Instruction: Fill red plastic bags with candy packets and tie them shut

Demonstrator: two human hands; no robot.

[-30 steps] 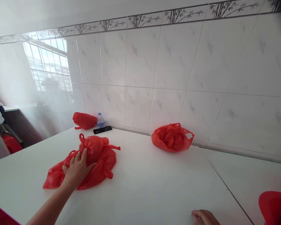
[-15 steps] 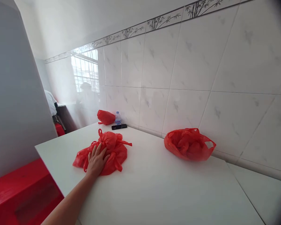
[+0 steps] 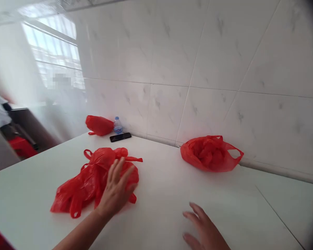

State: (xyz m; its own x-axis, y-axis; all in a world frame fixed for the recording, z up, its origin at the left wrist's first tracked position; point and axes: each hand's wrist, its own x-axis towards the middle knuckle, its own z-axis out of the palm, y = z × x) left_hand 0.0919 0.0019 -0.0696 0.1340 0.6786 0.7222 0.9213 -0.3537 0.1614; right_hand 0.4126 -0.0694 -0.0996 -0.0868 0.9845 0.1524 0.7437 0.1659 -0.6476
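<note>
Red bags (image 3: 90, 184), heaped, seem light, soft and slippery to me; I'd lift by the handles (image 3: 74, 203). The left hand (image 3: 116, 192) splays over them, the right hand (image 3: 203, 227) half-curls; neither grips anything.

Left grip (image 3: 115, 195), fingers (image 3: 118, 171) spread, on a slanted forearm (image 3: 82, 230); right grip (image 3: 206, 227) half-curled, thumb (image 3: 191, 241) apart from fingers.

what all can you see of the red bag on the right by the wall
The crinkled, rounded red bag of thin, plastic-looking film rests on the flat white table near the pale marbled tile wall. Its mouth gapes over bunched red film; one handle loop sticks out right, a smaller loop stands on top. Nothing holds it.
</note>
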